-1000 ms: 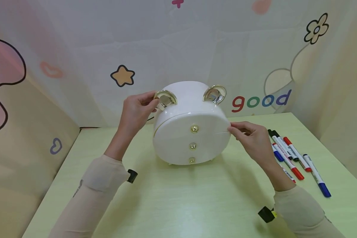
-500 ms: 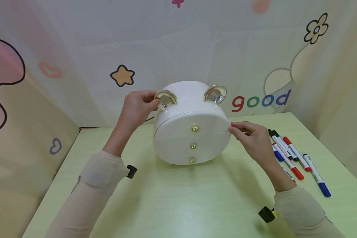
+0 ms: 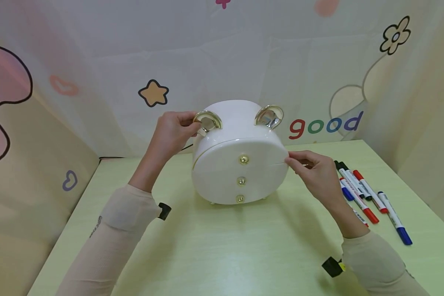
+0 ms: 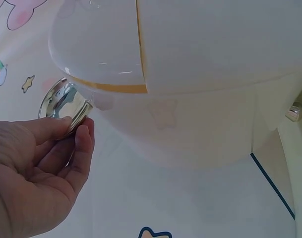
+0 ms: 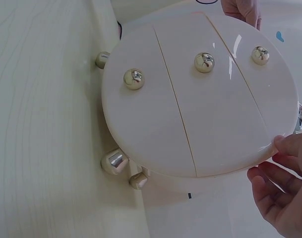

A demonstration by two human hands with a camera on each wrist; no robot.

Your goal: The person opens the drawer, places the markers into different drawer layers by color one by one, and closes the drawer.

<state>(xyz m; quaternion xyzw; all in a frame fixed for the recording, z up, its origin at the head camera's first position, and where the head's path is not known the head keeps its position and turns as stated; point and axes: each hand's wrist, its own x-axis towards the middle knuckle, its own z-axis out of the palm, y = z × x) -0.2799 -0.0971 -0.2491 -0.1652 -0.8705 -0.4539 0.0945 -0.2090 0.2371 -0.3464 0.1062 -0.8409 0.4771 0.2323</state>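
A glossy white oval drawer box (image 3: 222, 176) with gold ball knobs (image 5: 204, 62) stands upright on the table. Two gold ear-shaped pieces rise from its top, a left ear (image 3: 219, 118) and a right ear (image 3: 280, 115). My left hand (image 3: 172, 133) pinches the left ear between thumb and fingers, which the left wrist view shows close up. At the opposite side, my right hand (image 3: 314, 172) grips the rim of the front by the seam under the top drawer (image 5: 262, 84). In the right wrist view its thumb lies on the front face, fingers around the edge.
Several markers, among them a blue-capped marker (image 3: 394, 216), lie at the right of the pale green table (image 3: 222, 250). Behind the box hangs a printed curtain (image 3: 237, 61). Small gold feet (image 5: 114, 161) support the box.
My left wrist has risen slightly while the fingers stay on the ear. My right hand keeps its grip on the rim, and the drawer box stands in the same place.
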